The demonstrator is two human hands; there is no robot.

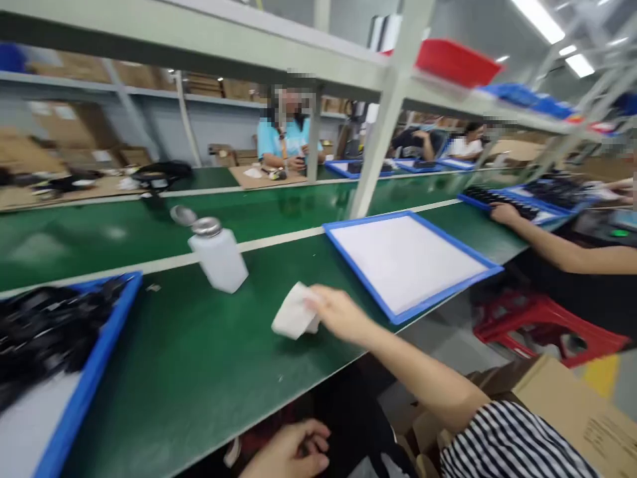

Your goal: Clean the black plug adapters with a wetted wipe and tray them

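Note:
Over the green bench [199,372], my right hand [338,312] pinches a folded white cloth [294,312] at its right side. My left hand [293,448] is low in the view, below the bench's front edge; its fingers are loosely curled with a gap to the thumb, and nothing shows in it. A white bottle [219,255] with a metal top, its lid flipped up, stands to the left beyond the cloth. Right of the cloth lies a blue-rimmed tray [368,282] with a white bottom and nothing on it.
A blue tray [107,352] of black parts lies at the left. Another person's arm [562,245] reaches to trays at the right. A slanted post [381,126] rises behind the bench. A cardboard box [572,418] and red stool [552,325] are lower right. People sit across the bench.

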